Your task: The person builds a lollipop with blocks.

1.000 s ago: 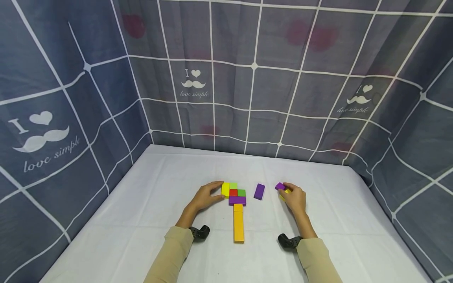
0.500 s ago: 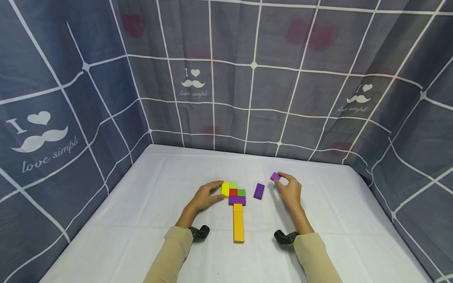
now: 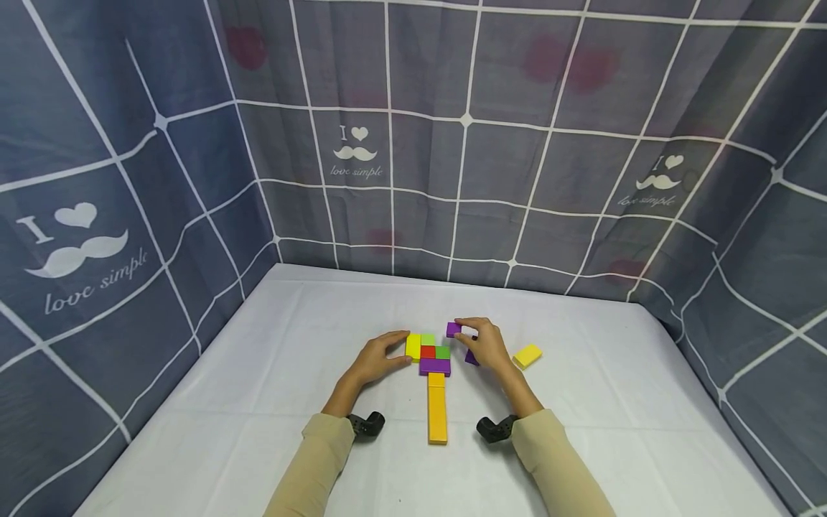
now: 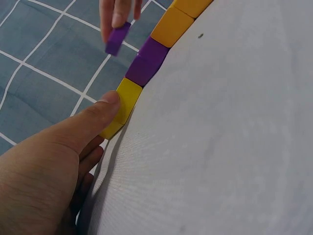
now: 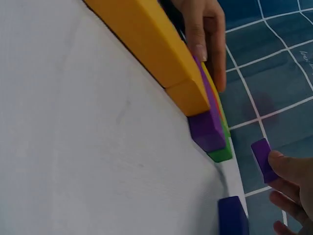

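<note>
My left hand [image 3: 377, 359] holds the yellow block [image 3: 413, 347] at the left of a flat block layout, thumb at its near end and fingers at its far end. Against it lie a light green block [image 3: 428, 339], a red block [image 3: 428, 352], a green block [image 3: 442, 352] and a long purple block [image 3: 435, 367]. An orange strip [image 3: 437, 411] runs toward me from the purple one. Above the table, my right hand [image 3: 487, 347] pinches a small purple block [image 4: 117, 39] between thumb and fingers, just right of the light green block. Behind that hand, a darker purple block [image 5: 232, 215] is partly hidden.
A loose yellow block [image 3: 528, 356] lies right of my right hand. The white cloth [image 3: 310, 301] covers the table, with a grey checked curtain [image 3: 426, 158] rising behind and at both sides. Each wrist wears a black camera mount [image 3: 368, 424].
My right hand has lifted the small purple block from beside the loose yellow block and carried it left, past the darker purple block. My left hand stays in place.
</note>
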A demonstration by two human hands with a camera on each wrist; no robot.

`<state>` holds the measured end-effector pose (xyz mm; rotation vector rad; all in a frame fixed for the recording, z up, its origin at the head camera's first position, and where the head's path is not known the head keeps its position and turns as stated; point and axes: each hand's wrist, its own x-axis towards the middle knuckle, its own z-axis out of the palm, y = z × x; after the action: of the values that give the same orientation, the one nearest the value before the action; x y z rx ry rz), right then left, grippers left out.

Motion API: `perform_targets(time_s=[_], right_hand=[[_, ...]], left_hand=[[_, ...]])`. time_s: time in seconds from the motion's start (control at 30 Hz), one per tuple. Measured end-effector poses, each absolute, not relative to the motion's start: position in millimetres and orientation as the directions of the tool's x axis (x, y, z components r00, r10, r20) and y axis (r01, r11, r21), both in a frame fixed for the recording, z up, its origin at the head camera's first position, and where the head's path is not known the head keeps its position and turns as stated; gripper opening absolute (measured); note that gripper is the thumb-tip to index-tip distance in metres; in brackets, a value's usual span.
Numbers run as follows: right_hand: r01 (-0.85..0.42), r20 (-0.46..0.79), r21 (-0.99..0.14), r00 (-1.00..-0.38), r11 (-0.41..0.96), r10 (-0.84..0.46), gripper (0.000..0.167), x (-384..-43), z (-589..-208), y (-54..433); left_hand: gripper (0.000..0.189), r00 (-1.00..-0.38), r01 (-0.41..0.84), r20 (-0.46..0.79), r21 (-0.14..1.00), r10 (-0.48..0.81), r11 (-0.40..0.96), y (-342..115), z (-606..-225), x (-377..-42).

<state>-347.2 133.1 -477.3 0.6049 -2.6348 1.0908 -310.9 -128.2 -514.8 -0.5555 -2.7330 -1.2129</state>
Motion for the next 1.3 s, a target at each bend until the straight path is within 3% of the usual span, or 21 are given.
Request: perform_targets(time_s=[0.7, 1.3], right_hand=[[-0.459, 0.234, -0.633, -0.881, 0.624, -0.411, 0.031, -350.7, -491.2, 123.5], [-0.444, 0.194, -0.598, -0.888, 0.667, -0.417, 0.037, -348.2, -493.4, 118.6]], left_hand=[[0.06, -0.942, 0.331, 0.203, 0.71, 0.269, 0.621, -127.1, -512.6, -311.0], [0.059, -0.938, 0.341, 0.213, 0.705, 0.273, 0.622, -126.8, -514.3, -311.5]])
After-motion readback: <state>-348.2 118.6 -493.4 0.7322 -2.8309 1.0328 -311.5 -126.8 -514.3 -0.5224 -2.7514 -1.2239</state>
